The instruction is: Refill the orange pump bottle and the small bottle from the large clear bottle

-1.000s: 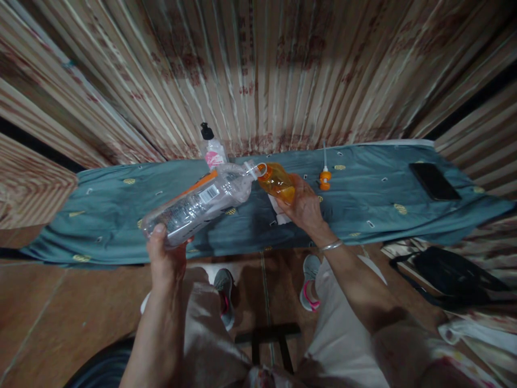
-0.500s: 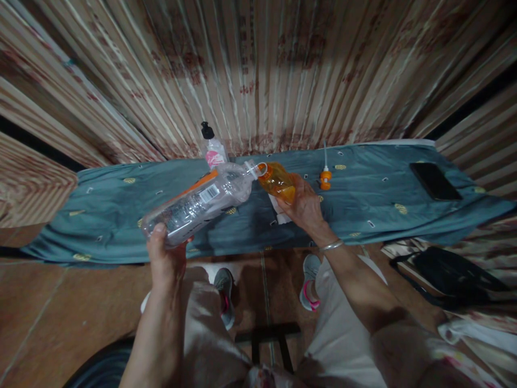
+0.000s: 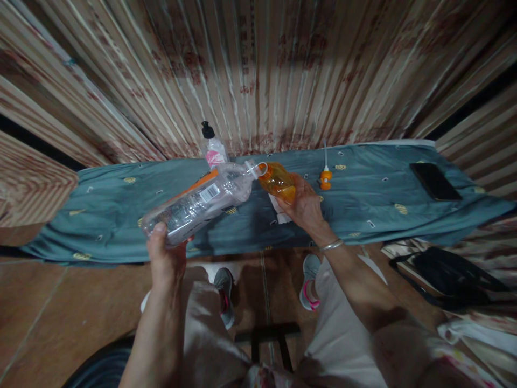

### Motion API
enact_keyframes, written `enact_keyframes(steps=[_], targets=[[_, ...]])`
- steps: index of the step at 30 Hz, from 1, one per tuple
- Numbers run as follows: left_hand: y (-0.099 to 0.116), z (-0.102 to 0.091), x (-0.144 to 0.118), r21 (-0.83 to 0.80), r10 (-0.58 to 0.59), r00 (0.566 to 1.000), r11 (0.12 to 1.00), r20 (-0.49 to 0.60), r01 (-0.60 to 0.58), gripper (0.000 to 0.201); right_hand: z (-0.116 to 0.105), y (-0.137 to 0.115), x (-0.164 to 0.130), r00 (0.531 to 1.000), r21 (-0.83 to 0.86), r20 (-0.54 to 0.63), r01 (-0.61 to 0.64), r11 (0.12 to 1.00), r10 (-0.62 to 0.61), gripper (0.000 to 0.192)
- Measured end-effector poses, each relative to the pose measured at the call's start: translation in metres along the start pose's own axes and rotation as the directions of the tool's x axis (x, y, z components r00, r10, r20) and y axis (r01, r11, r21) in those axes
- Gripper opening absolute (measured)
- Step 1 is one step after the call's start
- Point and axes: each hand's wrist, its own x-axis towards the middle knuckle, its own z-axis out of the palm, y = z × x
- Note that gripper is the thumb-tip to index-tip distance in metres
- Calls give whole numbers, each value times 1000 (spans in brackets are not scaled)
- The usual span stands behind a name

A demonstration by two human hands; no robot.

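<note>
My left hand (image 3: pixel 165 255) grips the base of a large clear plastic bottle (image 3: pixel 202 202) with a barcode label, tipped nearly level, mouth to the right. Its white neck meets the mouth of a small orange bottle (image 3: pixel 278 182), which my right hand (image 3: pixel 306 206) holds tilted over a surface covered with a teal cloth (image 3: pixel 121 215). A white tissue (image 3: pixel 278 213) lies on the cloth under my right hand. An orange pump cap with a white tube (image 3: pixel 325 173) rests on the cloth just right of the orange bottle.
A white bottle with a pink label and black cap (image 3: pixel 212 147) stands at the back against the striped curtain (image 3: pixel 258 70). A black phone (image 3: pixel 435 180) lies at the cloth's right end. A black bag (image 3: pixel 448 275) sits on the floor at right.
</note>
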Motion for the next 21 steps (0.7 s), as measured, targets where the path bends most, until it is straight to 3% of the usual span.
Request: enact_keyframes(steps=[12,21], targets=[[-6,-5,1,34,-1,1000,999,6,1,59,0,-2,1,1000,4,-15,-9,1000,9,69],[-3,-4,1,48,2,1000,999,2,-2,65,-2,-3,2,999,61,36,-42,997,40,71]])
